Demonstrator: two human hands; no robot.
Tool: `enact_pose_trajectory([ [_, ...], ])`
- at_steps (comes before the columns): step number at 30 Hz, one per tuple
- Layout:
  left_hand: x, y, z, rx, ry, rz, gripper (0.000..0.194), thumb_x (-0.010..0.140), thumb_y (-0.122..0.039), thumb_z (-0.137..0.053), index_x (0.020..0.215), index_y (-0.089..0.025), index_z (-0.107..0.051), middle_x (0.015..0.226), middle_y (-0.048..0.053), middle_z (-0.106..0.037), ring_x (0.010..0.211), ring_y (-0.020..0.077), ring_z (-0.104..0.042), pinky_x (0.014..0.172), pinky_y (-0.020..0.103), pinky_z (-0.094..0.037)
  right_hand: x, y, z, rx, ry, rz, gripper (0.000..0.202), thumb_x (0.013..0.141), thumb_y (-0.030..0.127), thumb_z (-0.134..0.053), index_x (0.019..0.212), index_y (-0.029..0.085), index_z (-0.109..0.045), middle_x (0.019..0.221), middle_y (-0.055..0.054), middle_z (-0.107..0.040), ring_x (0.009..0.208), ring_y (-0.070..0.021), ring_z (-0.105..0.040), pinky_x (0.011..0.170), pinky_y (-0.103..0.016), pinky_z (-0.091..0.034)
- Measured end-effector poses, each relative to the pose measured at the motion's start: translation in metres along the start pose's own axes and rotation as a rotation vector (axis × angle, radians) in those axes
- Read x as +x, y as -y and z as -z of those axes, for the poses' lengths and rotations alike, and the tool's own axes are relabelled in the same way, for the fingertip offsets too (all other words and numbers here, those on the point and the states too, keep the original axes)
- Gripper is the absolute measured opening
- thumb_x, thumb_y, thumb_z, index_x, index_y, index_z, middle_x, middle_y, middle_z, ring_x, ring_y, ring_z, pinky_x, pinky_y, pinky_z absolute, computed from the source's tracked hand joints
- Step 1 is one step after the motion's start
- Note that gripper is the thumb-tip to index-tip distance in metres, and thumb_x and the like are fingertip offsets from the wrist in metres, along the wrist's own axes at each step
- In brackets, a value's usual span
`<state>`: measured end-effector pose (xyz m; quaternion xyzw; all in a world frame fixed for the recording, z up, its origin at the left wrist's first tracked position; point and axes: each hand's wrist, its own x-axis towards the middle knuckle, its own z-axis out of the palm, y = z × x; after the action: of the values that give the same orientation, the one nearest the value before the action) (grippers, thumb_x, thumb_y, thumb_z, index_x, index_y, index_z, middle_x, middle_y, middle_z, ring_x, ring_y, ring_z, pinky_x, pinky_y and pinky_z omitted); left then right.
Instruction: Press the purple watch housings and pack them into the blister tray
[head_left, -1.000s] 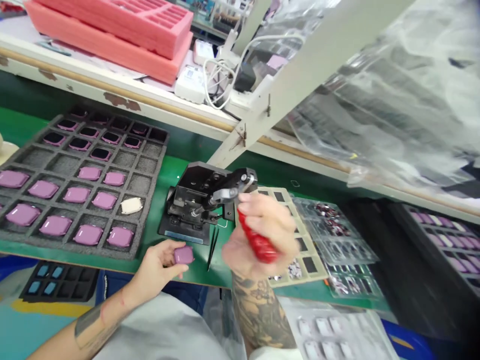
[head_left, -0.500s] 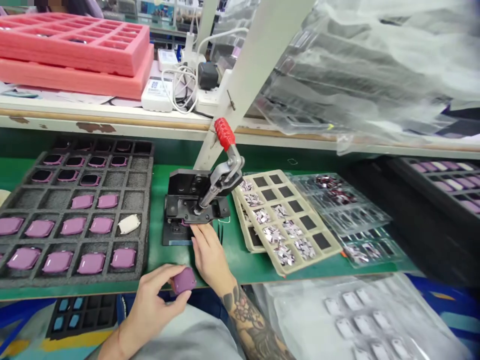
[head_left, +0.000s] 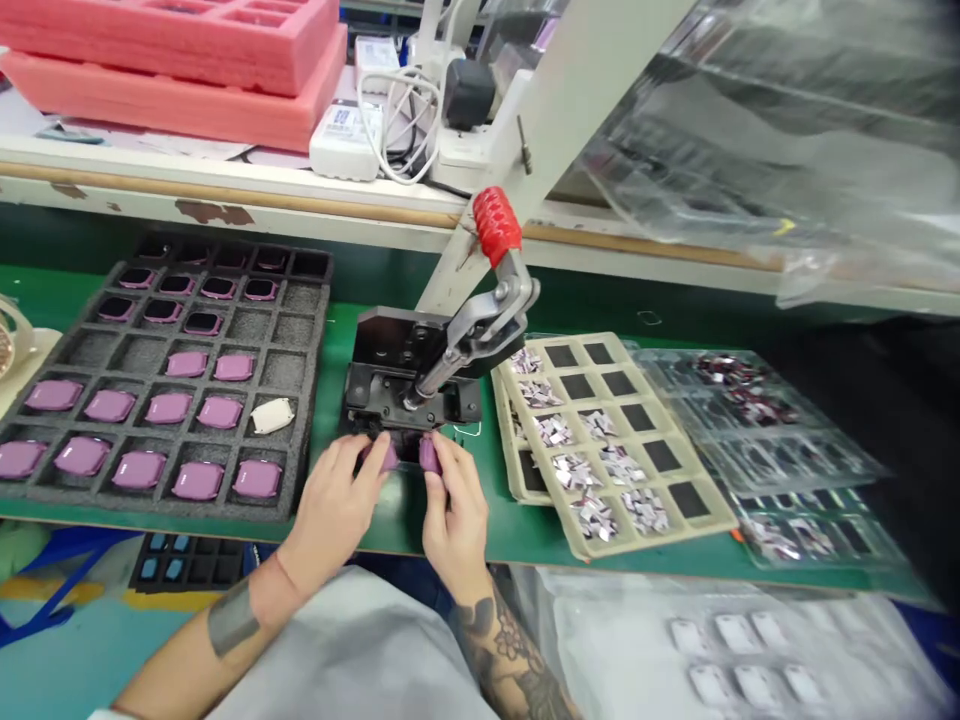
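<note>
My left hand [head_left: 337, 505] pinches a purple watch case [head_left: 388, 458] at the front left of a black clamp fixture [head_left: 409, 395]. Between the thumb and fingers of my right hand [head_left: 459, 505] is a second purple watch case [head_left: 430, 455], turned on edge at the fixture's front right. My fingers cover much of both cases. The fixture's toggle lever has a red wrapped handle [head_left: 496, 225], which stands raised and leans right. Its rod points down at the black plate.
Left of the fixture, a dark foam tray [head_left: 289, 480] holds several purple cases and one white piece. To the right lie beige trays [head_left: 574, 545] of small shiny parts and clear plastic trays [head_left: 825, 470]. A white shelf edge [head_left: 300, 205] runs behind, with a slanting post [head_left: 577, 95].
My left hand has carried its purple case forward to the fixture. My right hand has drawn back slightly and now shows a purple case in its fingers. The view has shifted.
</note>
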<state>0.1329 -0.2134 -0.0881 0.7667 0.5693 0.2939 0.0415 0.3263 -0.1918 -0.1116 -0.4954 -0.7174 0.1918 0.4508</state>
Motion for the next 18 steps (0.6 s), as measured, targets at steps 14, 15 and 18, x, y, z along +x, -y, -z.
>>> enact_pose_trajectory([
  [14, 0.005, -0.006, -0.004, -0.578, 0.204, 0.082, 0.053, 0.112, -0.03, -0.061, 0.164, -0.02, -0.056, 0.165, 0.016, -0.064, 0.155, 0.0342, -0.058, 0.135, 0.057, -0.042, -0.014, 0.006, 0.026, -0.044, -0.06, 0.141, 0.061, 0.105, 0.006, -0.06, 0.163, 0.027, -0.059, 0.142, -0.015, -0.074, 0.133, -0.0297, -0.072, 0.108, -0.053, -0.067],
  [15, -0.002, -0.011, 0.004, -0.678, 0.167, 0.152, 0.051, 0.112, -0.033, -0.063, 0.161, -0.022, -0.059, 0.161, 0.015, -0.067, 0.15, 0.0328, -0.062, 0.13, 0.052, -0.048, -0.011, 0.01, 0.02, -0.018, -0.028, 0.233, 0.064, 0.103, 0.005, -0.063, 0.163, 0.027, -0.059, 0.139, -0.015, -0.075, 0.13, -0.0301, -0.073, 0.105, -0.053, -0.068],
  [18, -0.018, -0.023, 0.031, -0.82, 0.017, 0.407, 0.029, 0.11, -0.032, -0.066, 0.137, -0.023, -0.074, 0.128, 0.011, -0.082, 0.114, 0.027, -0.079, 0.102, 0.039, -0.064, 0.002, 0.028, 0.007, 0.076, 0.148, 0.459, 0.069, 0.099, 0.005, -0.068, 0.164, 0.027, -0.058, 0.134, -0.015, -0.077, 0.123, -0.031, -0.076, 0.098, -0.053, -0.072],
])
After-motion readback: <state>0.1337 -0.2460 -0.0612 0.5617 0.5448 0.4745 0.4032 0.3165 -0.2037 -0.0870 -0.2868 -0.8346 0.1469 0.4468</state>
